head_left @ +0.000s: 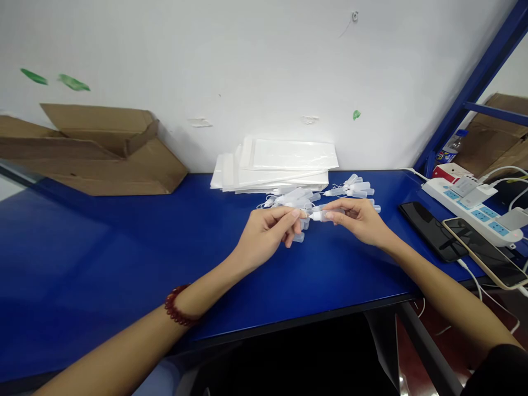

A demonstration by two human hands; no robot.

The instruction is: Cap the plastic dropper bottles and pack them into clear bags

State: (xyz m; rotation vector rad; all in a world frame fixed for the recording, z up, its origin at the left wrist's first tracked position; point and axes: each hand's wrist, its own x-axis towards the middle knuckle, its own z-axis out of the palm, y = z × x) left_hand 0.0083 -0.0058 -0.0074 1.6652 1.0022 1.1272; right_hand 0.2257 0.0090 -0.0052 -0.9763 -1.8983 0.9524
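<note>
My right hand (pixel 355 220) pinches a small translucent dropper bottle (pixel 318 216), its white pointed tip turned left. Close to that tip, the thumb and fingers of my left hand (pixel 274 228) are pressed together; whatever they hold is too small and covered to make out. Behind and partly under both hands lies a pile of similar dropper bottles (pixel 297 196) with thin looped strings. A further group of these bottles (pixel 358 188) lies just behind my right hand.
White flat plastic sleeves (pixel 292 155) are stacked against the wall. An open cardboard box (pixel 136 170) stands at the back left of the blue table (pixel 124 275). To the right are a black phone (pixel 431 230), a second phone (pixel 487 253) and a white power strip (pixel 474 212) with cables.
</note>
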